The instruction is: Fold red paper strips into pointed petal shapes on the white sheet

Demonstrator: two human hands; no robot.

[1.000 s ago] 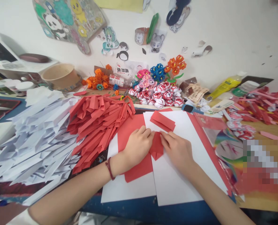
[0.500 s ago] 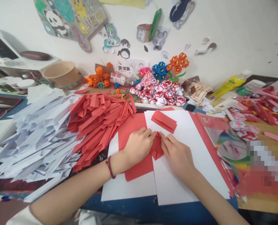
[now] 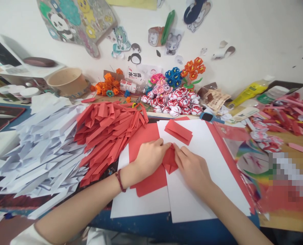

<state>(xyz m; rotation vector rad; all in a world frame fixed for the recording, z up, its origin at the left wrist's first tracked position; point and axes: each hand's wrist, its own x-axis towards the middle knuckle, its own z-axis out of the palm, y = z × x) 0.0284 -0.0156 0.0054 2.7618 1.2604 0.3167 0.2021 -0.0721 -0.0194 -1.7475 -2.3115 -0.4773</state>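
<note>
Two white sheets (image 3: 194, 200) lie at lower centre, a red sheet (image 3: 151, 186) partly over the left one. White strips (image 3: 49, 146) heap across the left side, red strips (image 3: 110, 126) beside them at centre left. A folded red paper (image 3: 178, 132) lies just above the hands, on the right white sheet, close to the work. Beyond are a watch (image 3: 206, 116) at centre right, red-and-white flowers (image 3: 178, 102) at upper centre and a bowl (image 3: 66, 81) at upper left.

Against half a second ago, a left-hand digit reaches straighter toward the tip; the heaps lie unchanged.

The red piece (image 3: 170, 162) is mid-frame. The left hand (image 3: 150, 156) and right hand (image 3: 194, 166) are clamped on its upper end, digits drawn in, tips nearly meeting; the undersides are hidden.
</note>
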